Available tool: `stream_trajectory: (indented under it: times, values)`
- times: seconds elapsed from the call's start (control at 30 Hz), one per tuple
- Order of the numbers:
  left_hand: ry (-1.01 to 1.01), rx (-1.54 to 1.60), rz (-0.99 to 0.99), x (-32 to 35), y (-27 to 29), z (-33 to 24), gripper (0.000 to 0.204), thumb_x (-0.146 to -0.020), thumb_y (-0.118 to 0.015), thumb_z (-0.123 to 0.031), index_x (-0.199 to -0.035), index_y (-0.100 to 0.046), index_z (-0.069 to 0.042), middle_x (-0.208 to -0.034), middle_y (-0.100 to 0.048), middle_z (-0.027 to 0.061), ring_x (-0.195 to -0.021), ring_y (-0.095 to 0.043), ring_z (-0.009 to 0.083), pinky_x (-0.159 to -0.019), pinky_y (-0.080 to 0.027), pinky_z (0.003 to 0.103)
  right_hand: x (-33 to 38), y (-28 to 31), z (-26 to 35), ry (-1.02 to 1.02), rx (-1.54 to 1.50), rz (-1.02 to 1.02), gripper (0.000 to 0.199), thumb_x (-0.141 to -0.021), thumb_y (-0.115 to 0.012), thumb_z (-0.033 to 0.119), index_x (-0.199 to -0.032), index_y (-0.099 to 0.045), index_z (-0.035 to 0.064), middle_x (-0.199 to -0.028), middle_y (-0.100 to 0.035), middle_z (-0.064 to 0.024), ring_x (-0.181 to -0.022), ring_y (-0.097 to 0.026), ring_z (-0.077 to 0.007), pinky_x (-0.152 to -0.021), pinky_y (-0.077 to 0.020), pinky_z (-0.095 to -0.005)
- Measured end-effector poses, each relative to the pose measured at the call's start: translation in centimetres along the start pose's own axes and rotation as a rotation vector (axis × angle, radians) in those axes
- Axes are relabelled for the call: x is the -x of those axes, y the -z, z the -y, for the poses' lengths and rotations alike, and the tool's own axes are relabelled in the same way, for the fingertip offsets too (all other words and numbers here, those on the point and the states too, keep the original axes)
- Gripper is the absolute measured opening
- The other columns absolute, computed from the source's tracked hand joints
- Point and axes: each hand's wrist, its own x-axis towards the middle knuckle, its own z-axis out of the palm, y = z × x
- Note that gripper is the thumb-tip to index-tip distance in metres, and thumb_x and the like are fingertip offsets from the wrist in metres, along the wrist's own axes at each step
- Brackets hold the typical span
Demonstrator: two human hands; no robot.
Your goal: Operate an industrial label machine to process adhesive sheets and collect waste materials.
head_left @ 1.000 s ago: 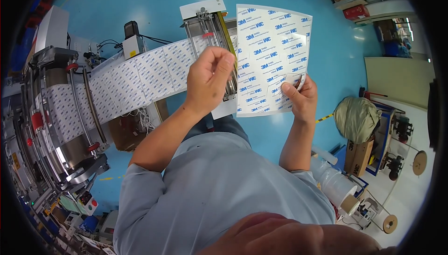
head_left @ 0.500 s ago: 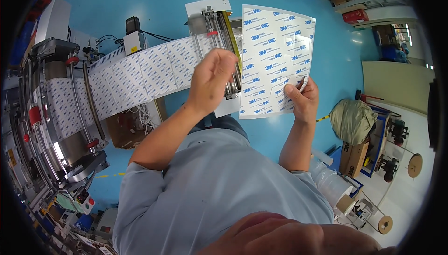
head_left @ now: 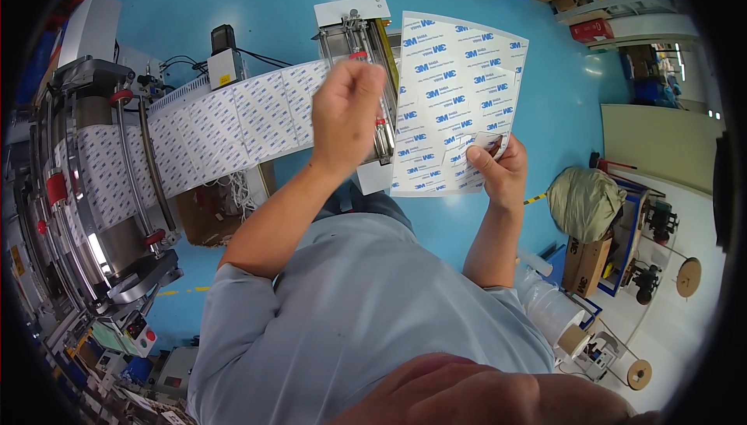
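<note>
Pinching a blue-printed white sheet (head_left: 455, 98), right hand's (head_left: 504, 172) fingers closed.
Already apart from the matching white strip (head_left: 210, 129); left hand (head_left: 348, 117) curled closed, contents unclear.

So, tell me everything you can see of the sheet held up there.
The sheet is thin, roughly rectangular and white, with repeated blue print and a plain border; it looks like glossy paper or film. Fine cut-like lines show near its lower right. It is held up, printed face toward the camera, the blue floor behind it. The right grip pinches its lower right edge, thumb in front; the left grip is beside it, with no contact visible.
</note>
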Motion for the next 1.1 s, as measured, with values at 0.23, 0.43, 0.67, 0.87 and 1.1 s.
stream_trajectory:
  times: [0.23,0.43,0.67,0.87,1.1]
  values:
    - [0.069,-0.078,0.103,-0.8,1.6,-1.0,0.035,-0.096,-0.045,-0.032,-0.078,-0.054,-0.004,-0.063,-0.048,-0.0013,-0.057,-0.044,0.0049,-0.053,-0.036,0.020,0.2,-0.1,-0.1,-0.026,-0.040,0.026,0.023,-0.083,-0.062,0.001,-0.104,-0.056,-0.0049,-0.095,-0.065,-0.0119,-0.081,-0.062,-0.0140,-0.072,-0.0501,-0.0257]
    - [0.095,0.011,0.149,-0.8,0.6,-1.1,0.022,-0.092,-0.054,-0.022,-0.089,-0.053,-0.001,-0.073,-0.055,0.0000,-0.065,-0.050,0.0051,-0.059,-0.042,0.020,0.2,-0.2,0.2,-0.073,0.018,0.102,0.027,-0.082,-0.063,0.003,-0.107,-0.055,-0.0044,-0.097,-0.065,-0.0109,-0.082,-0.061,-0.0135,-0.073,-0.0494,-0.0258]
    - [0.050,-0.091,0.349,0.2,1.0,-0.9,0.018,-0.091,-0.055,-0.019,-0.088,-0.055,-0.001,-0.071,-0.053,-0.0024,-0.062,-0.045,0.0037,-0.056,-0.038,0.019,-1.7,-0.8,1.0,0.012,-0.118,-0.112,0.037,-0.078,-0.070,0.014,-0.108,-0.054,-0.0020,-0.097,-0.063,-0.0081,-0.085,-0.059,-0.0131,-0.077,-0.0460,-0.0267]
    - [0.035,-0.098,0.362,1.1,0.8,-0.9,0.016,-0.090,-0.056,-0.017,-0.088,-0.055,-0.001,-0.069,-0.053,-0.0013,-0.062,-0.045,0.0037,-0.055,-0.037,0.020,-2.1,-2.3,2.2,0.082,0.002,-0.253,0.017,-0.079,-0.070,0.014,-0.086,-0.063,-0.0002,-0.078,-0.064,-0.0056,-0.066,-0.058,-0.0094,-0.062,-0.0466,-0.0223]
    - [-0.188,-0.332,0.227,2.0,0.4,-0.8,0.018,-0.092,-0.051,-0.019,-0.087,-0.054,-0.002,-0.068,-0.055,0.0014,-0.059,-0.049,0.0069,-0.054,-0.039,0.022,-1.4,-3.5,2.0,0.118,0.006,-0.313,0.018,-0.079,-0.070,0.015,-0.085,-0.063,-0.0008,-0.074,-0.064,-0.0052,-0.064,-0.057,-0.0083,-0.059,-0.0451,-0.0215]
